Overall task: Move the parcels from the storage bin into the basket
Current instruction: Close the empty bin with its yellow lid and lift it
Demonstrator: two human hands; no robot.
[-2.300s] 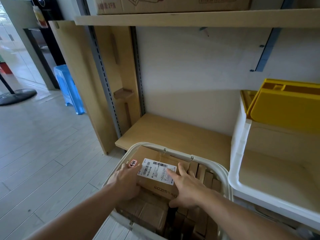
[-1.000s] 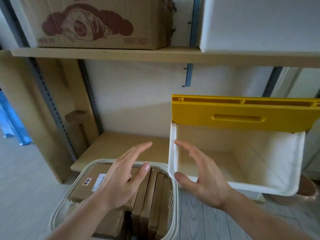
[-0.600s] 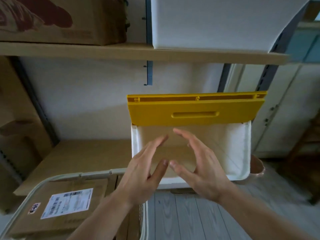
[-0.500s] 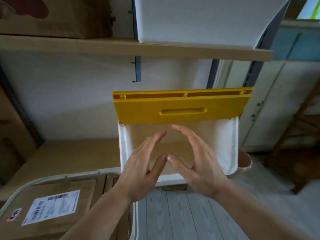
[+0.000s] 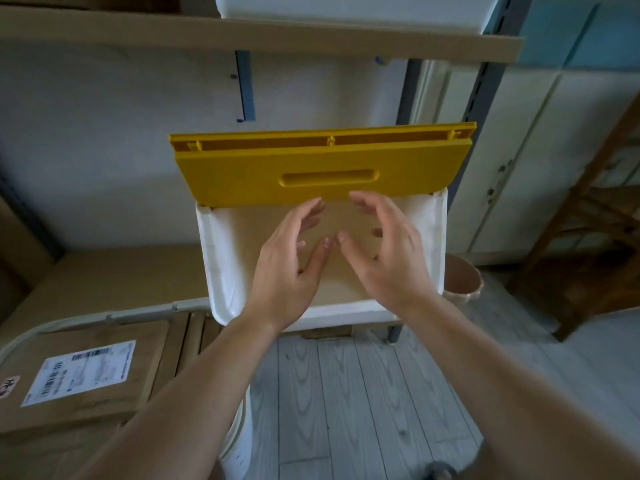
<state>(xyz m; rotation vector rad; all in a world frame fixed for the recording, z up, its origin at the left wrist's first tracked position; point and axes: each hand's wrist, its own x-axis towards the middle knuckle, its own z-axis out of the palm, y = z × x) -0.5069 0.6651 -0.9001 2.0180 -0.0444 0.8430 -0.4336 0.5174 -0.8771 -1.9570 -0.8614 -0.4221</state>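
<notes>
Head view: grey plank floor (image 5: 363, 393), wooden shelf (image 5: 104, 282).

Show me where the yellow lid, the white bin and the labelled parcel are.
yellow lid (image 5: 242, 174), head view, left of its face.
white bin (image 5: 221, 271), head view, left wall.
labelled parcel (image 5: 78, 372), head view, its white label.

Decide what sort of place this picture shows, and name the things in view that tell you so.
Probably a storeroom or parcel-handling area. Wooden shelving on slotted metal uprights carries boxes, a white storage bin with a raised yellow lid stands below, and a basket holds cardboard parcels, one with a barcode label.
</notes>
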